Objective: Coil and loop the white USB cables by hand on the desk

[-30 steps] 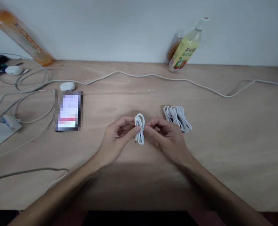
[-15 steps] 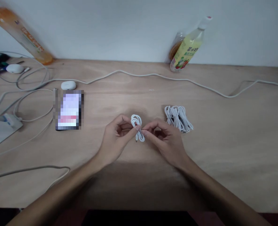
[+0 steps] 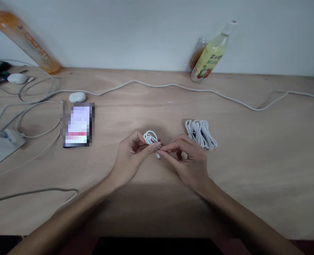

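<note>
A white cable (image 3: pixel 150 137), wound into a small coil, is held above the table in front of me. My left hand (image 3: pixel 134 150) pinches the coil at its middle between thumb and fingers, with loops standing out above and a connector end below. Thumb and forefinger of my right hand (image 3: pixel 184 156) are pressed together against the coil's waist, closed on what looks like a thin tie, mostly hidden by the fingertips. Just behind the right hand lie several bundled white cables (image 3: pixel 201 134), side by side on the table.
A phone (image 3: pixel 78 125) and a white earbud case (image 3: pixel 77 97) lie to the left, near loose cables and a white power strip (image 3: pixel 3 148). One long cable (image 3: pixel 170 85) crosses the back. An orange bottle (image 3: pixel 24 39) and a yellow bottle (image 3: pixel 210 56) stand by the wall.
The coil has tilted to the left, its lower loops now mostly covered by fingers. My right hand has moved slightly left, its fingertips closer against the left thumb.
</note>
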`<state>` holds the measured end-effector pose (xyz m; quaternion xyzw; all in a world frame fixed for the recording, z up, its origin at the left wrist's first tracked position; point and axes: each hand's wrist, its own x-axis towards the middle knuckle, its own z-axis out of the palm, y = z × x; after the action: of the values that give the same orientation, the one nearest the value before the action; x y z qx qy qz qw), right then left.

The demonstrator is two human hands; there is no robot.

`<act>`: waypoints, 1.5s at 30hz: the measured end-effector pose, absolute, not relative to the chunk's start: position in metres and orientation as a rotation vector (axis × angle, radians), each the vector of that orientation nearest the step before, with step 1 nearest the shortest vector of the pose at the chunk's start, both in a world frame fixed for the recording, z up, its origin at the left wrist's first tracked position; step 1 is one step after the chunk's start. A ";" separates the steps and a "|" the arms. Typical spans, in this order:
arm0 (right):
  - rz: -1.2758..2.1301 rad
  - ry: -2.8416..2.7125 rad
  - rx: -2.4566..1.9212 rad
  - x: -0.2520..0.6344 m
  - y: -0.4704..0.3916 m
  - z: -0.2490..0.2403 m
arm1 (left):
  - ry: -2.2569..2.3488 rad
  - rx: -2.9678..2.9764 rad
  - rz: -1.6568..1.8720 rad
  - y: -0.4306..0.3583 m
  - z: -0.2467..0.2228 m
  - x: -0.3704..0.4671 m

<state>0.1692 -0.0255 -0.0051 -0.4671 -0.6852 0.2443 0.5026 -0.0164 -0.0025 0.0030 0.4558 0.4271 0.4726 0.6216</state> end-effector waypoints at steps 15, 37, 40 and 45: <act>0.717 -1.825 -0.936 0.165 -0.028 -0.001 | 1.109 1.091 1.165 0.001 0.007 -0.016; 1.045 -1.427 -1.287 0.171 -0.017 -0.001 | 1.099 1.892 1.116 0.003 0.012 -0.029; 1.014 -1.468 -1.277 0.171 -0.018 -0.002 | 1.038 1.953 1.125 0.002 0.009 -0.028; 1.021 -1.481 -1.283 0.170 -0.019 -0.002 | 1.034 2.004 1.131 0.002 0.008 -0.029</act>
<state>0.1702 -0.0191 -0.0020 -0.5187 -0.5988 0.4129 0.4493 -0.0288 0.0016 0.0079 0.7567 0.3904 0.4271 0.3044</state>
